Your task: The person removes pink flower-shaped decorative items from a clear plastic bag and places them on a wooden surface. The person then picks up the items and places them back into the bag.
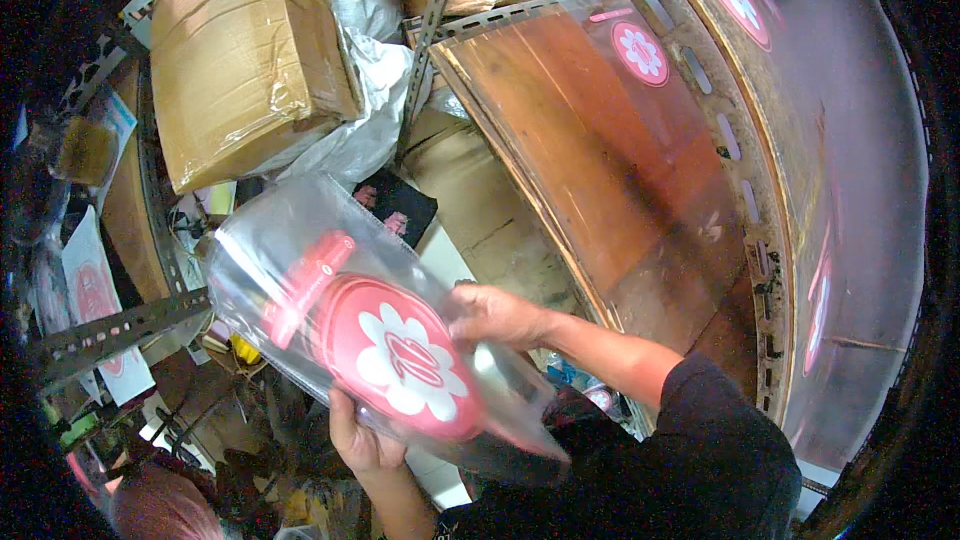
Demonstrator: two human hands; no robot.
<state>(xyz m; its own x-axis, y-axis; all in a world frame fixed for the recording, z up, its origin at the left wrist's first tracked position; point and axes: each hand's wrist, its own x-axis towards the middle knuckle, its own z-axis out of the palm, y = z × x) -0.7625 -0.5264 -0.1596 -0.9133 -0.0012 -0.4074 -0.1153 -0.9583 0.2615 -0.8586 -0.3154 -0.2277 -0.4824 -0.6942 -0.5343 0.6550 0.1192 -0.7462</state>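
Note:
A stack of clear plastic bags [250,225] is held out in front of me, tilted. Each seems to bear a pink round print [412,358] with a white flower, and a pink strip [312,285] beside it. My left hand [365,435] grips the near edge, thumb on top and the other fingers hidden underneath. At the right edge of the stack, my right hand [495,315] has its fingers bent and closed on the plastic; the fingertips are partly hidden.
A wooden shelf board [590,140] on the right carries a clear sheet with a matching flower print [640,53]. Perforated metal posts [430,40] frame the shelves. A large taped cardboard box [240,60] stands at the back left. A reddish-brown rounded shape [165,510] is at lower left.

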